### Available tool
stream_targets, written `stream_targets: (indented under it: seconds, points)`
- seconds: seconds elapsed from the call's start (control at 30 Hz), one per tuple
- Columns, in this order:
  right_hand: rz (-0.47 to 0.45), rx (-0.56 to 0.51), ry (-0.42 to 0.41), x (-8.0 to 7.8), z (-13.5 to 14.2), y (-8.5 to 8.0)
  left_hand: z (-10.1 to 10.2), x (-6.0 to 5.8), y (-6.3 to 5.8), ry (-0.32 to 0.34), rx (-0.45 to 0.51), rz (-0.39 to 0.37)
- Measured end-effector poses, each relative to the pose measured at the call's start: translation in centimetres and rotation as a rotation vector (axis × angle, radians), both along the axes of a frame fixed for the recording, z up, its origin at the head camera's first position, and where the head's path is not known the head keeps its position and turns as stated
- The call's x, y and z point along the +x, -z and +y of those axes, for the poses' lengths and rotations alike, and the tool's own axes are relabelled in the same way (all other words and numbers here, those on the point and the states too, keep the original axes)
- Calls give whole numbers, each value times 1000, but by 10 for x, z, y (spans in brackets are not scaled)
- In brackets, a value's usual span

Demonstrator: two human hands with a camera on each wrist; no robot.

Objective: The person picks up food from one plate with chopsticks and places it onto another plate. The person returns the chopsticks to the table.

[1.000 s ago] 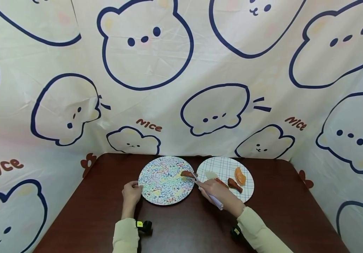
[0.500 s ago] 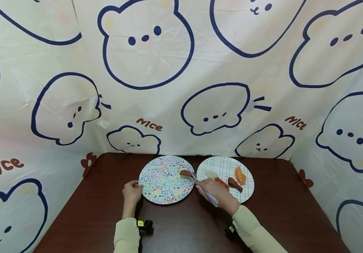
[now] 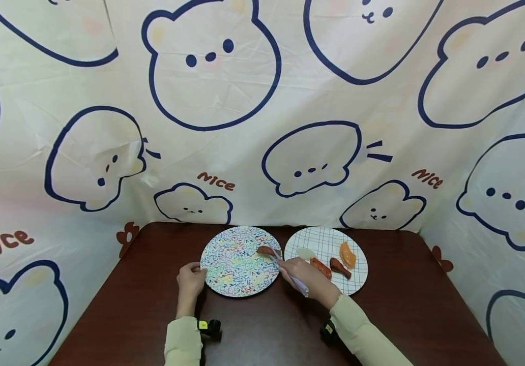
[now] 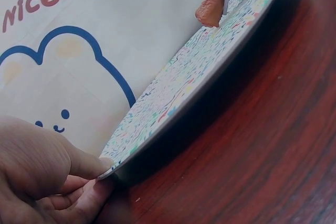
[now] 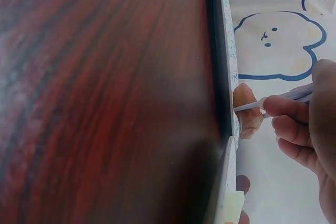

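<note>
Over the right part of the speckled plate (image 3: 239, 264), my right hand (image 3: 305, 277) holds pale lilac tongs (image 3: 296, 284). Their slim tips pinch a brown piece of meat (image 3: 267, 250), whose exact kind I cannot tell. In the right wrist view the meat (image 5: 247, 109) sits between the prongs, low against the plate; whether it touches is unclear. My left hand (image 3: 191, 279) grips the plate's left rim. The left wrist view shows the thumb of this hand (image 4: 47, 171) on top and fingers underneath.
A white grid-patterned plate (image 3: 358, 282) stands close on the right. It bears a drumstick (image 3: 339, 267), an orange piece (image 3: 347, 255), a reddish piece (image 3: 321, 267) and a pale translucent piece (image 3: 305, 252). A brown table (image 3: 253, 330) meets a bear-print cloth (image 3: 244, 152) behind.
My right hand has shifted slightly left, carrying the tongs and the meat further over the speckled plate. The left hand and both plates have stayed in place.
</note>
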State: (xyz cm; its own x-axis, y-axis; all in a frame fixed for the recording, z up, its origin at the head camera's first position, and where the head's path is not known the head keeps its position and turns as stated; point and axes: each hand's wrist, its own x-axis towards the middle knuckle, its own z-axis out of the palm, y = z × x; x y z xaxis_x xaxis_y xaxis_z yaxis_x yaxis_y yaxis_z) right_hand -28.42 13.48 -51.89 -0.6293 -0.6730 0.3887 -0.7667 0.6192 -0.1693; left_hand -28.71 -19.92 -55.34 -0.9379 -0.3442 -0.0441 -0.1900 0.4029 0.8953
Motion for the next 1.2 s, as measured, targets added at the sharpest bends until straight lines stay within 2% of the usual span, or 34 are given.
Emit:
stream_targets:
  seconds: [0.43, 0.67, 0.93, 1.2]
  points:
    - [-3, 1, -5, -11, -4, 3, 1, -1, -3, 5, -3, -5]
    - [-100, -105, -27, -12, -5, 3, 0, 0, -1, 0, 4, -4]
    - [-223, -265, -57, -7, -3, -5, 0, 0, 1, 2, -4, -11]
    - [-262, -302, -104, -6, -3, -12, -1, -1, -3, 11, -10, -22]
